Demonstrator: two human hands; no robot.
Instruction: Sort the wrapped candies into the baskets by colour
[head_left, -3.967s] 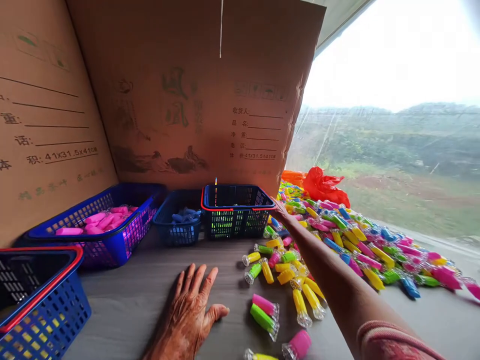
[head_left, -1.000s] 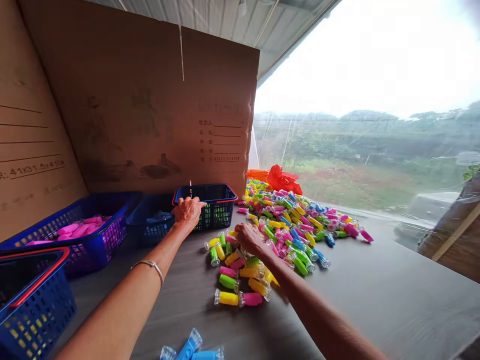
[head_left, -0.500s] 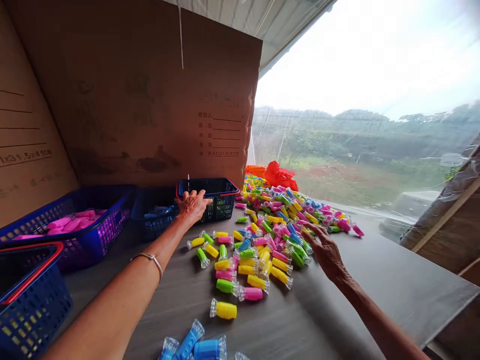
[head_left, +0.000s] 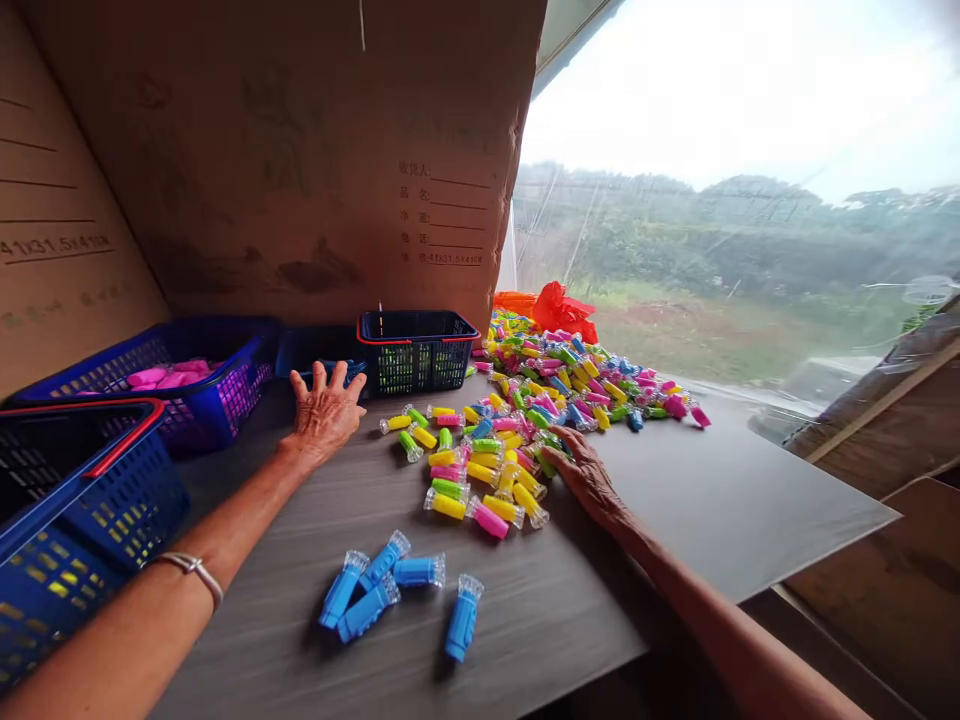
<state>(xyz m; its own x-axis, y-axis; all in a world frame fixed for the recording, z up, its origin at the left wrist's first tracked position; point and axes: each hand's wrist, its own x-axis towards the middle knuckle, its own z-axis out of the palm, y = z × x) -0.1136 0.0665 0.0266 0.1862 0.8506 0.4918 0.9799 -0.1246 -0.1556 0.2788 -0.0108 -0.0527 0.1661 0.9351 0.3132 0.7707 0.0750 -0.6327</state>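
A brown cardboard wall (head_left: 300, 170), printed with Chinese characters and ruled lines, stands directly behind the black basket (head_left: 420, 368) with the red handle, and a clear plastic sheet (head_left: 675, 280) to that basket's right shows greenery outside. The grey table (head_left: 690, 500) stretches out in front of the basket and to its right.

Just left of the black basket sits a small blue basket (head_left: 297, 348), partly hidden; farther left is a purple-blue basket (head_left: 225, 408) with pink pieces (head_left: 169, 376) in it. Well to the front left, a red-handled blue basket (head_left: 135, 500) shows yellow through its slots.

Right of the black basket spreads a heap (head_left: 581, 385) of pink, yellow, green and blue pieces with clear flared ends, a red bag (head_left: 562, 312) behind it. More mixed pieces (head_left: 487, 470) trail forward to lie in front of the basket. Nearer the table's front edge, well in front of the basket, are four blue pieces (head_left: 367, 608) close together and a fifth blue piece (head_left: 463, 625) just apart.

The left hand (head_left: 324, 415), front left of the black basket, is spread wide, palm down and free of any piece, before the small blue basket; whether it touches that rim cannot be told. The right hand (head_left: 589, 475), front right of the black basket, reaches into the mixed pieces' edge with fingers loosely extended beside green ones; whether it grips one cannot be told.
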